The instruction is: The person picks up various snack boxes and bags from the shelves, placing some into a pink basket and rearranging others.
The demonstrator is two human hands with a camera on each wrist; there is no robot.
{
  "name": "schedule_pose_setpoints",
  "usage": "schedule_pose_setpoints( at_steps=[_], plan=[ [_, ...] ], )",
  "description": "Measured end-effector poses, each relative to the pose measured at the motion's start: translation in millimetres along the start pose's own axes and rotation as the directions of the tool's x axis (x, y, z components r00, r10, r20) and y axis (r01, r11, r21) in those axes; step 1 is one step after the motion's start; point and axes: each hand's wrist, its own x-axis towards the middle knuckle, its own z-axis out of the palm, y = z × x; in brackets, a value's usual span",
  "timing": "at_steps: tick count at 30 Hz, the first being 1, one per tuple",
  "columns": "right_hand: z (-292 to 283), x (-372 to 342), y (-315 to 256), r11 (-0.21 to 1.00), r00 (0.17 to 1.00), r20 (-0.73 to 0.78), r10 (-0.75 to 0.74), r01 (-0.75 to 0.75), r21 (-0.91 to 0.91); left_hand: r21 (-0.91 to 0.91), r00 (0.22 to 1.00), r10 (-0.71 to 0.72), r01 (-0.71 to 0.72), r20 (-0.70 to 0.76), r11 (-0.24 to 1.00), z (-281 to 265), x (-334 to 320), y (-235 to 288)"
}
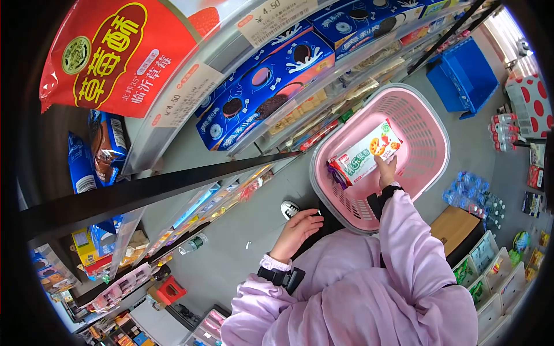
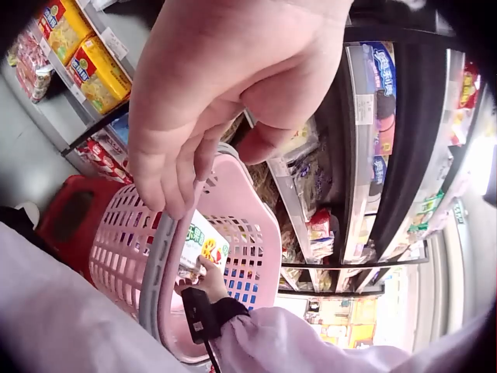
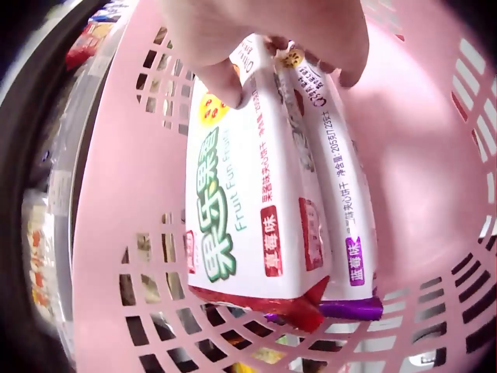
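Note:
My right hand (image 1: 386, 171) reaches into a pink plastic basket (image 1: 321, 187) and grips white biscuit packs by one end. In the right wrist view, my thumb lies on the face of a red-ended pack (image 3: 233, 179), with the fingertips over the top of a purple-ended pack (image 3: 342, 194) pressed alongside it. Both packs stand on edge against the basket's slotted wall. My left hand (image 1: 297, 233) is held near my knee, beside the basket, its fingers loosely bent around nothing. From the left wrist, those fingers overlap the basket's grey-and-pink rim.
Shelves with blue cookie boxes (image 1: 265, 92) and a red snack bag (image 1: 121, 57) run along the left and top. A blue crate (image 1: 461, 75) stands beyond the basket. Bottled water packs (image 1: 476, 193) and a cardboard box (image 1: 456, 228) are on the right.

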Motion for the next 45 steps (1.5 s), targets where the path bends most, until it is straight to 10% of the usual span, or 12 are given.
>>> schedule_pose_setpoints(
  at_steps=[6,13,16,24,28,30,33,36,39,42,43,45],
  plan=[
    [-3,-10,-7,0.770,0.777,0.387,0.497,-0.600,0.217,0.186,0.993,0.021,0.002,-0.118,0.983,2,15,1],
    [10,-8,-3,0.740,0.749,0.531,0.396,-0.603,0.298,0.504,0.987,0.019,0.065,-0.159,0.861,25,78,-6],
    [11,-6,-5,0.722,0.731,0.581,0.358,-0.611,0.325,0.679,0.898,0.398,-0.174,-0.188,0.713,5,101,-47],
    [29,-5,-13,0.714,0.763,0.559,0.323,-0.585,0.385,0.575,0.921,0.292,-0.097,-0.257,0.812,7,99,-59],
    [11,-6,-34,0.811,0.711,0.520,0.474,-0.583,0.058,0.528,0.936,0.228,-0.055,-0.268,0.847,18,97,-39],
    [-17,16,-21,0.881,0.765,0.463,0.447,-0.289,-0.374,0.545,0.933,0.241,-0.059,-0.269,0.836,21,97,-36],
    [-63,-28,-85,0.772,0.866,0.488,-0.112,0.385,-0.505,0.513,0.916,0.324,-0.165,-0.237,0.843,12,106,-50],
    [-124,-40,-104,0.143,0.597,0.417,-0.685,0.672,-0.726,0.531,0.874,0.437,-0.272,-0.212,0.803,5,119,-64],
    [-169,-27,-92,0.216,0.653,0.231,-0.721,0.529,-0.821,0.548,0.864,0.456,-0.280,-0.215,0.788,13,112,-58],
    [-177,-17,-78,0.732,0.939,0.175,-0.296,0.341,-0.590,0.560,0.790,0.576,-0.386,-0.210,0.733,8,116,-69],
    [-170,-24,-78,0.884,0.974,0.201,-0.100,0.179,-0.432,0.539,0.875,0.413,-0.228,-0.252,0.811,13,120,-71],
    [-158,-38,-74,0.960,0.898,0.343,0.278,-0.251,-0.121,0.545,0.809,0.512,-0.300,-0.290,0.783,15,131,-87]
  ],
)
